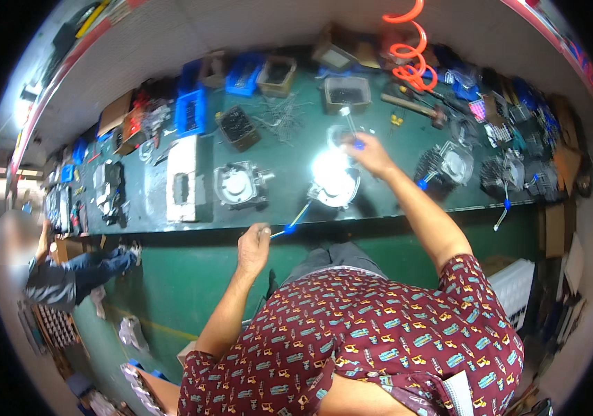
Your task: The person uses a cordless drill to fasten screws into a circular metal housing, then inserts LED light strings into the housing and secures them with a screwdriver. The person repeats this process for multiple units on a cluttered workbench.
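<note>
Near the bench's front edge, my left hand (253,246) is closed around the end of a thin pale lead with a blue piece (289,228) on it. That lead slants up to a round metal engine part (335,186), whose upper side is washed out by glare. Beyond the part, my right hand (371,155) is closed by a blue piece (359,144); a thin pale strip with a white tip (345,111) extends from there. Its fingertips are blurred. To the left stands a similar metal engine part (237,183), touched by neither hand.
More engine parts with blue-pieced leads (453,163) stand to the right. Blue bins (190,113), a grey tray (347,93), a hammer (414,107) and loose wires (284,118) lie behind. An orange coiled hose (411,52) hangs above. Another person (50,281) is far left.
</note>
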